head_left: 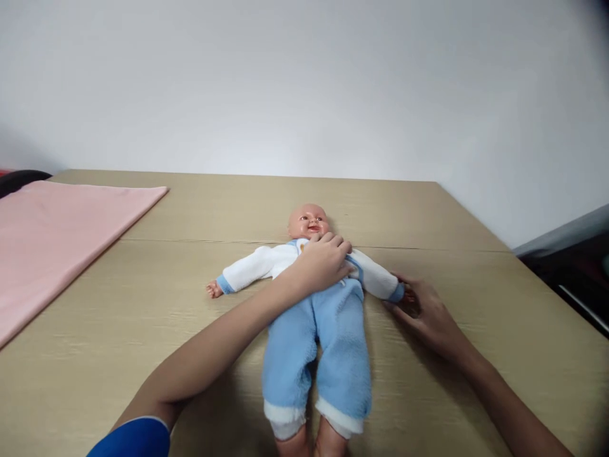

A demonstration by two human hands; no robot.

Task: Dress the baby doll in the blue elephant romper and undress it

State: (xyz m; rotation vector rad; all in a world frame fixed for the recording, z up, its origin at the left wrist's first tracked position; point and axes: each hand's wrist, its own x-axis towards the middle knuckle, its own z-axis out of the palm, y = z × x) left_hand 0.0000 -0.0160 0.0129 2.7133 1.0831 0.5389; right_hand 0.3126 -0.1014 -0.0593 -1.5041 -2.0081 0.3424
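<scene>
A baby doll (314,336) lies on its back with its arms spread, its head away from me and its bare feet towards me. It wears fluffy light-blue trousers and a white jacket (259,261) with blue cuffs. My left hand (328,257) reaches across the doll's chest, its fingers curled over the jacket front just below the chin; what the fingertips grip is partly hidden. At the doll's arm on the right, my right hand (421,304) has thumb and fingers around the blue cuff (396,292) of the sleeve. The doll's small hand there is mostly covered.
A folded pink cloth (71,235) lies on the left of the wooden table (190,393). Behind the table rises a pale wall (285,89). A dark object (566,273) stands beyond the right edge, and a black curved thing (21,181) shows at far left.
</scene>
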